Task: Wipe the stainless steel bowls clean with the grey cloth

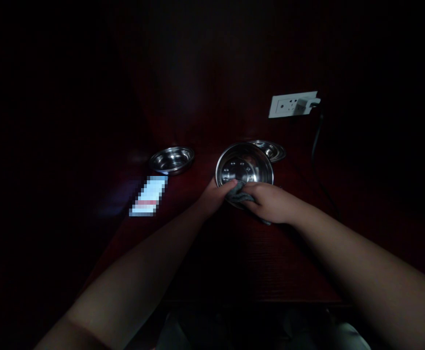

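The scene is very dark. A shiny steel bowl (244, 167) is tilted toward me above a dark reddish wooden table (271, 262). My left hand (214, 195) grips the bowl's near-left rim. My right hand (269, 201) is closed on a grey cloth (237, 193), pressed against the bowl's near rim and lower inside. Part of the cloth hangs out below my right hand.
A second steel bowl (171, 159) sits on the table to the left, and a third steel bowl (271, 148) sits just behind the held one. A blurred bright rectangle (149, 196) lies at left. A white wall socket (292, 104) holds a plug with a dark cable running down.
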The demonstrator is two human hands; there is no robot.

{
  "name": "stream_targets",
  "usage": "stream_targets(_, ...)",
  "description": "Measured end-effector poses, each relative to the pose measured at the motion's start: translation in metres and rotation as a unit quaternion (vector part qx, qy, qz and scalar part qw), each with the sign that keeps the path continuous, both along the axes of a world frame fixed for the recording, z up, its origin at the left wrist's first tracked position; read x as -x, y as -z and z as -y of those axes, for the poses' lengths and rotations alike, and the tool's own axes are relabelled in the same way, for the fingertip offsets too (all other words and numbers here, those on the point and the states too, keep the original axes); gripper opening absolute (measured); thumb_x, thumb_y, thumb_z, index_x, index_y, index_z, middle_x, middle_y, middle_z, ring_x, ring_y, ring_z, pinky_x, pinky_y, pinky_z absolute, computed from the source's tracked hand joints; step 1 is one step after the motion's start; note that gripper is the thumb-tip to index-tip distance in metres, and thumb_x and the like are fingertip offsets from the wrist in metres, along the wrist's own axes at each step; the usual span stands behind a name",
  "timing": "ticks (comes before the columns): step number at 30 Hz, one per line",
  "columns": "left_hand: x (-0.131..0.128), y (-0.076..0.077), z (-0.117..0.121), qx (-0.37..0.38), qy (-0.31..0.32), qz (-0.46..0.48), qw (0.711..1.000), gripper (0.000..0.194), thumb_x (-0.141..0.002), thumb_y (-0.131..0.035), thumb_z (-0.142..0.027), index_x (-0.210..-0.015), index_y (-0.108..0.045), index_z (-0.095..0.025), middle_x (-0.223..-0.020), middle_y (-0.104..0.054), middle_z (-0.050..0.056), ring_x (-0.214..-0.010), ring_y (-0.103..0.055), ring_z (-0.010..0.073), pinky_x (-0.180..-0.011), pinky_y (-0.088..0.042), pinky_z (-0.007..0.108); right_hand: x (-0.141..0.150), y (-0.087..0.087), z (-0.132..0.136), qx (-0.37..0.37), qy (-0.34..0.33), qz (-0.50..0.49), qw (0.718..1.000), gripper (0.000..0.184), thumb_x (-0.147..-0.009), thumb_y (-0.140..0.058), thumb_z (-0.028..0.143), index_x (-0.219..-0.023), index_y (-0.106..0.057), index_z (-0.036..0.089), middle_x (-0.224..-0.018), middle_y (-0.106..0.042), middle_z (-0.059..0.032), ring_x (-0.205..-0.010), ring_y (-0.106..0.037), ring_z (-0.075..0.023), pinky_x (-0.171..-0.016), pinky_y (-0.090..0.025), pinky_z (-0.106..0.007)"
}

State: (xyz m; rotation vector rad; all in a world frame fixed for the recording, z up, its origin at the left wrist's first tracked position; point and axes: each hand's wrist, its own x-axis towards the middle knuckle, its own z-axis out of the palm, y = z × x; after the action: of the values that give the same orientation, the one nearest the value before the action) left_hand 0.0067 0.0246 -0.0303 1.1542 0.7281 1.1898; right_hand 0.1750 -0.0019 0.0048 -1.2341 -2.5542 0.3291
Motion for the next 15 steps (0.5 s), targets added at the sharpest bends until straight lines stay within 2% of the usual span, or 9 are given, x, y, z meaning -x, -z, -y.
stream_targets(15,-0.0007,0.0000,-0.0003,-0.004,-0.004,0.001,1.000,0.036,-0.069,-0.073,-0.029,-0.101,-0.066,-0.014,-0.098,-0.069,0.008,-0.097,-0.062,0.0235,-0.093,-0.045,0.040,-0.0011,0.0031,-0.0017,-0.009,-0.021,-0.019,1.000,0.021,-0.086,-0.052,0.022,-0.099,-0.067,0.018,-0.101,-0.068,-0.0088,-0.090,-0.062,-0.0207,-0.085,-0.047,-0.035)
